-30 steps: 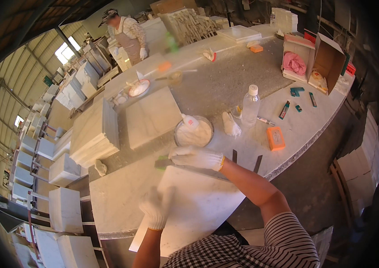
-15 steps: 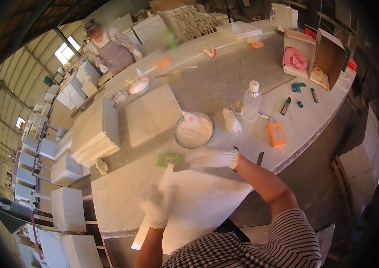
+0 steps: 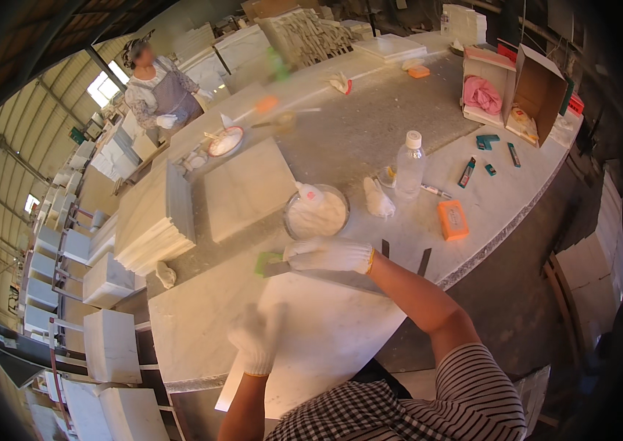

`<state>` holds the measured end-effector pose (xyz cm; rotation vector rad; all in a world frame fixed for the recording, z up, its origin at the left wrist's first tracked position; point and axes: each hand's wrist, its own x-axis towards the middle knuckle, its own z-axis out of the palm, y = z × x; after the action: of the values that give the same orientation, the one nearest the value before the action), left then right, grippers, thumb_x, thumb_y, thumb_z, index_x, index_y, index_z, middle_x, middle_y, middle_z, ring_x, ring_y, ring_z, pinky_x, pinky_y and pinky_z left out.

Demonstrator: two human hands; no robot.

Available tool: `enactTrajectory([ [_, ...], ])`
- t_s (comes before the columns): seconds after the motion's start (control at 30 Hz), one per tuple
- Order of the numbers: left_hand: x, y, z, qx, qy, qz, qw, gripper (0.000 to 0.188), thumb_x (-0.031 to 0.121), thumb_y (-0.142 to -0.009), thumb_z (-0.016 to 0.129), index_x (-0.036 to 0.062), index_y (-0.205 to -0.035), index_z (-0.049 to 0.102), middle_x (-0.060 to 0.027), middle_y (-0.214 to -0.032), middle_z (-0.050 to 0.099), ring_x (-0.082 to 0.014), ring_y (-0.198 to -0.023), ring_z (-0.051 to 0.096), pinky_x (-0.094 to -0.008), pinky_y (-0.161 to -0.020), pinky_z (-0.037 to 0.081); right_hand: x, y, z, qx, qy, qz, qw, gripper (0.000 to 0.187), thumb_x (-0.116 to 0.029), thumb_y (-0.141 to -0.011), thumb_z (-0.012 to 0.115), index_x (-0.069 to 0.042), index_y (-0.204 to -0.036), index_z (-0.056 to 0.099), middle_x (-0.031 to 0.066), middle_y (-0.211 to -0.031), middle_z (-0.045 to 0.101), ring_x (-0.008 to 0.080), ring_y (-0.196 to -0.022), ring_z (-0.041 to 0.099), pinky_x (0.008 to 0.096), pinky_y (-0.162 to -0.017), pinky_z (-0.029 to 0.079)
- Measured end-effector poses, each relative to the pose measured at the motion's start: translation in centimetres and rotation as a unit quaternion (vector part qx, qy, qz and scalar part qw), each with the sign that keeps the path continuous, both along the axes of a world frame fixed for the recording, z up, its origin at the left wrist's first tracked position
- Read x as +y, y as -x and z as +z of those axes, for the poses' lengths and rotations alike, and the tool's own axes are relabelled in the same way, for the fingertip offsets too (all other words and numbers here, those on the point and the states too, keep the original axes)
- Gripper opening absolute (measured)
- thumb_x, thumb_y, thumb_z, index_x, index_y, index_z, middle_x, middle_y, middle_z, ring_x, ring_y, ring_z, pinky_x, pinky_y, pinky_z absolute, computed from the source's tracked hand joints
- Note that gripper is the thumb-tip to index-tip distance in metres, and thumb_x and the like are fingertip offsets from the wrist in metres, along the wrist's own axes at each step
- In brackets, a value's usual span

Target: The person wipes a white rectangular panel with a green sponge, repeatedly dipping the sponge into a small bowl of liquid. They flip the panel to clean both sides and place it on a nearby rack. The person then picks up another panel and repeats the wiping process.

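Head view: the right hand (image 3: 327, 255) gripped a grey blade (image 3: 276, 269) overlapping a green pad (image 3: 260, 263) to its left; the white slab (image 3: 326, 316) lay beneath the left hand (image 3: 252, 339), too blurred to tell whether it held anything.

Both hands in pale knit gloves. Left hand (image 3: 252, 342) nearer the torso, left forearm (image 3: 244, 404) bare, rising from the lower edge, wrist roughly straight, fingers pointing away from the body; hand is blurred, so finger curl is hard to judge. Right hand (image 3: 328, 255) farther out, back of glove up, fingers together in a grip, pointing left. Right forearm (image 3: 414, 298) bare, angled inward across the front, right elbow (image 3: 452, 331) bent, striped sleeve (image 3: 477, 386) above it.
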<state>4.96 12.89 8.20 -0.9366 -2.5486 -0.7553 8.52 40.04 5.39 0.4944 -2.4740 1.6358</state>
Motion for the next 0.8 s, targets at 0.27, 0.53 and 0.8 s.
enactTrajectory([
  [0.27, -0.1, 0.1, -0.3, 0.013, -0.014, -0.02, 1.0, 0.047, 0.043, -0.079, 0.083, 0.0056, -0.067, 0.057, -0.0107, -0.054, 0.054, -0.032, -0.049, 0.054, -0.0428, -0.051, 0.043, 1.7, -3.6, -0.2, -0.111, -0.008, -0.005, 0.994, 0.026, -0.027, -0.105, 0.057, -0.003, -0.11, 0.067, 0.0062, -0.098, 0.065, 0.0157, -0.092, 0.057, 0.0332, -0.086, 0.049],
  [0.53, 0.0, 0.0, -0.1, 0.024, -0.017, -0.027, 0.999, 0.047, 0.042, -0.079, 0.083, 0.0055, -0.065, 0.057, -0.0116, -0.054, 0.054, -0.0329, -0.047, 0.054, -0.0432, -0.049, 0.043, 2.7, -7.6, -0.1, -0.215, 0.108, -0.087, 0.967, 0.034, -0.032, -0.105, 0.056, -0.004, -0.12, 0.068, 0.0086, -0.11, 0.07, 0.0185, -0.099, 0.062, 0.0334, -0.091, 0.05],
  [0.8, 0.3, -0.1, 0.1, 0.009, -0.033, -0.007, 0.999, 0.05, 0.046, -0.076, 0.085, 0.0076, -0.062, 0.056, -0.0097, -0.053, 0.054, -0.0329, -0.047, 0.054, -0.0431, -0.048, 0.043, -2.4, -4.4, 2.8, 0.057, -0.059, -0.281, 0.956, 0.024, -0.023, -0.103, 0.061, -0.003, -0.113, 0.069, 0.0134, -0.1, 0.071, 0.0235, -0.091, 0.066, 0.0358, -0.082, 0.052],
])
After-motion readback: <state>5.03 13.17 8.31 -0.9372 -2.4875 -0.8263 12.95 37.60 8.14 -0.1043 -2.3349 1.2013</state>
